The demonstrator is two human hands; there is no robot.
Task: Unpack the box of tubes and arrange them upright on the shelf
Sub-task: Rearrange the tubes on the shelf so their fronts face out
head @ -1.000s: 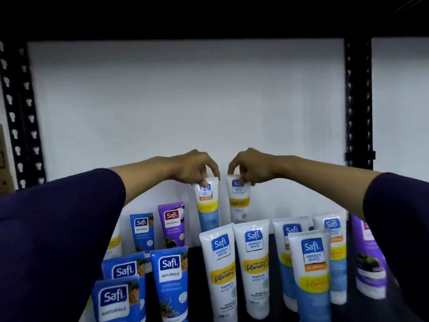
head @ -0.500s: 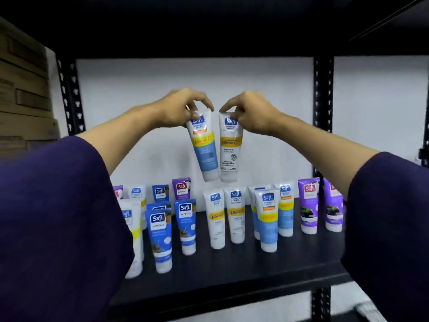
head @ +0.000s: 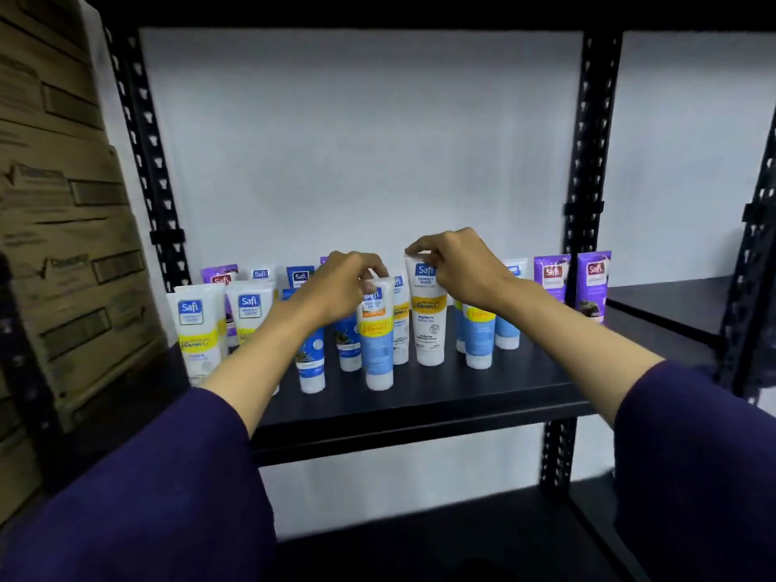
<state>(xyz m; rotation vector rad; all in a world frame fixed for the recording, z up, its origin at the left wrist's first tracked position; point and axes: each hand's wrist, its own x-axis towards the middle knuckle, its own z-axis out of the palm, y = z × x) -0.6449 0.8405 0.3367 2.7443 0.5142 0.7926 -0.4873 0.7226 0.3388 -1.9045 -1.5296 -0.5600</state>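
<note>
The left hand (head: 342, 287) pinches the crimped top of a blue-and-white Safi tube (head: 378, 342), fingers curled over its upper edge, and the tube stands cap-down on the black shelf (head: 441, 396), about upright. The right hand (head: 460, 266), at the left hand's three o'clock, grips the top of a white Safi Perfect White tube (head: 428, 317) with an orange Vitamin C band; thumb and fingertips close round the crimp. That tube also stands cap-down, just beside the blue one, and I cannot tell whether the two touch. Both forearms reach in from dark purple sleeves (head: 147, 497).

Round the two held tubes the shelf board carries more upright Safi tubes. At nine o'clock from the left hand stand two white tubes with yellow bands (head: 197, 333), near the front edge. Behind the left forearm, partly hidden, are dark blue Naturals tubes (head: 313, 367). At three o'clock from the right hand stand pale blue tubes (head: 478, 338), and further along at the back a pair of purple tubes (head: 594, 283), close to the black slotted upright (head: 585, 161). More purple and blue tubes line the back row at eleven o'clock, blurred. The white wall (head: 357, 140) lies behind. Stacked cardboard cartons (head: 63, 203) fill the space at nine o'clock, outside the rack's left upright.
</note>
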